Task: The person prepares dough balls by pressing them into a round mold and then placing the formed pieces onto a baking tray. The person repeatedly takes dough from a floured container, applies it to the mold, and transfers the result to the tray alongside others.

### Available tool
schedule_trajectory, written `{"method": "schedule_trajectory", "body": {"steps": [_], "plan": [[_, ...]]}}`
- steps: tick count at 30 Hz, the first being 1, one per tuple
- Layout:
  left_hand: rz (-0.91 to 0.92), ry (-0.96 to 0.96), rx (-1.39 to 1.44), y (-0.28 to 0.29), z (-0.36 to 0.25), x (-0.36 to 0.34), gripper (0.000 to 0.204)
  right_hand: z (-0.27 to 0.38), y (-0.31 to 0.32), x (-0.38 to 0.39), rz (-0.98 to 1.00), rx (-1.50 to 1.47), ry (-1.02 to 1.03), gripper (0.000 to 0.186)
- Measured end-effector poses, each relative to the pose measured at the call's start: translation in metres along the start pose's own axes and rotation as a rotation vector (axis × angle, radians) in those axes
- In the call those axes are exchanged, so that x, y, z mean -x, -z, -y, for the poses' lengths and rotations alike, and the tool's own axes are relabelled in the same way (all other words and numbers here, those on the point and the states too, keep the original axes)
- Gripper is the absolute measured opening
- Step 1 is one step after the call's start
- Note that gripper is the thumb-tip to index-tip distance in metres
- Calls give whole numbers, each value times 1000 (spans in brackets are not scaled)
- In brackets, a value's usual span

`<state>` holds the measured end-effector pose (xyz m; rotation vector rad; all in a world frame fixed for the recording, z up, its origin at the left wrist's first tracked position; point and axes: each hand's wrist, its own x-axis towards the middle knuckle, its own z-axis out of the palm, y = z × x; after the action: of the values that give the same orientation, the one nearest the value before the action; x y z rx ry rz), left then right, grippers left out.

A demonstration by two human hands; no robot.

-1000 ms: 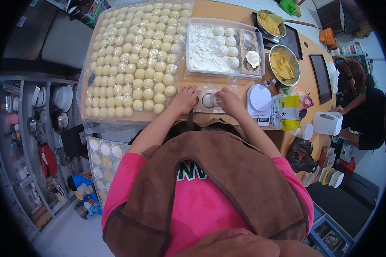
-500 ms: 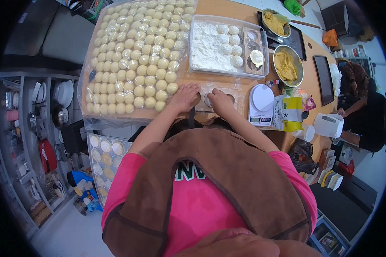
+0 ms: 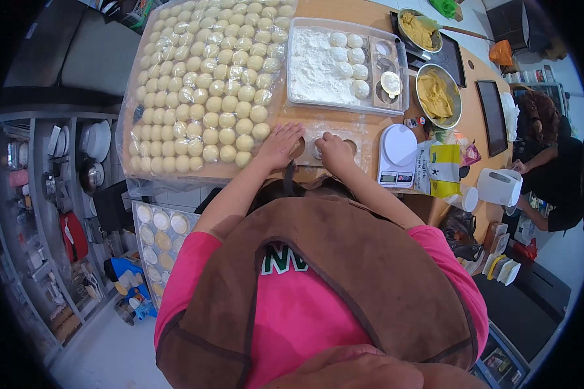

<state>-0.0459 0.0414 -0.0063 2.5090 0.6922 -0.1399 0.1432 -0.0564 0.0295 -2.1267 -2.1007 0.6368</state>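
In front of me on the table is a wooden mould board (image 3: pixel 309 159) with round hollows. My left hand (image 3: pixel 281 145) lies flat on its left end, fingers stretched out, beside the plastic-covered dough balls (image 3: pixel 227 121). My right hand (image 3: pixel 336 154) is closed, its bent fingertips pressed down at the middle hollow. A bit of whitish dough (image 3: pixel 316 150) shows beside those fingers; the rest is hidden under them. Beyond the hands stands a clear tub (image 3: pixel 349 111) with white flour (image 3: pixel 315 68), several floured balls (image 3: pixel 355 56) and another mould board.
Right of the board are a white kitchen scale (image 3: pixel 400 146) and a yellow-and-white bag (image 3: pixel 443 170). Steel bowls of yellow filling (image 3: pixel 435 94) stand farther back near dark trays (image 3: pixel 491 117). A tray of flat rounds (image 3: pixel 162 243) is at lower left. Another person (image 3: pixel 561 175) works at far right, near a white jug (image 3: pixel 498 187).
My right hand has shifted slightly over the middle hollow, covering more of it. My left hand stays on the board. The other person's arms at far right have moved a little.
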Motion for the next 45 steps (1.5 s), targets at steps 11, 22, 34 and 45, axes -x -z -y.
{"method": "schedule_trajectory", "body": {"steps": [11, 22, 34, 45], "plan": [[29, 8, -3, -3, 0, -2, 103, -5, -1, -2, 19, -13, -36, 22], [36, 9, 20, 1, -2, -2, 110, -31, 31, 10, -87, -220, -89, 30], [-51, -25, -33, -10, 4, -2, 61, -9, 2, 0, -22, 1, 64, 16], [-64, -8, -18, -9, 3, -2, 62, -2, -4, -3, -16, 34, 25, 15]]}}
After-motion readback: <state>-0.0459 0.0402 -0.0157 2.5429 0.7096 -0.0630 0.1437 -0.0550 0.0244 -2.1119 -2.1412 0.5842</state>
